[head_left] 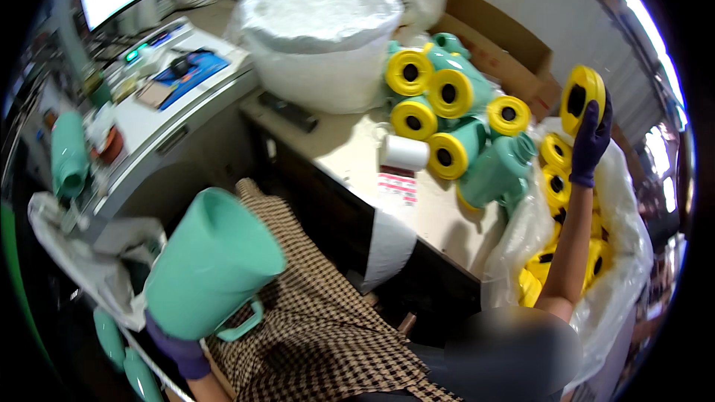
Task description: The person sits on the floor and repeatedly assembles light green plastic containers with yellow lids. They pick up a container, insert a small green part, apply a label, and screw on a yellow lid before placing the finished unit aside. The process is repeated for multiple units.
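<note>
In the bag (514, 253) lie yellow discs (556, 167); right hand (593, 138) holds another disc (590, 88)

Green pitcher (212, 268), yellow disc (585, 93), purple gloves (588, 140), tan-and-black checked cloth (320, 313), white sack (320, 74)

Wall (514, 0): pale grey, rising past the bench (335, 141)
Bench top: cream, dark front below
Desk (186, 108): white, drawer fitted, off to the left
Strip light (645, 15): glaring white, I'm squinting, far right
</note>
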### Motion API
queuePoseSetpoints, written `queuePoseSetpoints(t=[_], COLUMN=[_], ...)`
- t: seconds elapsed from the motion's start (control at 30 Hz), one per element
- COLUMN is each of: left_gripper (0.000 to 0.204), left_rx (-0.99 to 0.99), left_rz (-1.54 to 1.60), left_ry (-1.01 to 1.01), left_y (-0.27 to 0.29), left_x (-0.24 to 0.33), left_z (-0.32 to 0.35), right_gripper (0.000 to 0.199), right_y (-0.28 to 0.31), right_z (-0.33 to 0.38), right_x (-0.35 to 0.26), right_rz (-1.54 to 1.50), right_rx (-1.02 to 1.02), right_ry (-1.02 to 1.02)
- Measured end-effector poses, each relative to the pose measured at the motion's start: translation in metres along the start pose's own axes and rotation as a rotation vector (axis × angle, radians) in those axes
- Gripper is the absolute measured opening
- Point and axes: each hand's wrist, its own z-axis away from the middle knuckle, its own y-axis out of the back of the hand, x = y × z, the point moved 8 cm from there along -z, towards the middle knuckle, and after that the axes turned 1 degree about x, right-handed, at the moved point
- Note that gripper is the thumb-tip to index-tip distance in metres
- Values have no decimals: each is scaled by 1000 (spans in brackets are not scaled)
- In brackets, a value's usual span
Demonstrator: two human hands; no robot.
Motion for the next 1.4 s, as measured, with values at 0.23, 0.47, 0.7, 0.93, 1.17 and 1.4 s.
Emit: queuePoseSetpoints(t=[0.23,0.47,0.7,0.93,1.17,1.4], left_gripper=[42,40,41,48,44,40], left_rx=[-254,64,-64,-97,-169,-243], left_rz=[-147,-208,-678,-983,-852,-968], left_ry=[-116,-120,-377,-653,-475,-403], left_y=[-83,-22,-47,-92,-82,-96], left_x=[7,38,66,96,92,63], left_z=[30,35,60,93,73,61], right_gripper=[66,70,70,76,84,102], right_y=[-229,-248,-246,-236,-273,-252], right_z=[227,298,330,333,338,318], right_x=[-297,-366,-352,-336,-279,-333], right_rz=[-867,-1173,-1181,-1312,-1610,-1449], right_rx=[-777,-790,-777,-824,-1053,-1131], right_ry=[61,168,-160,-459,-797,-491])
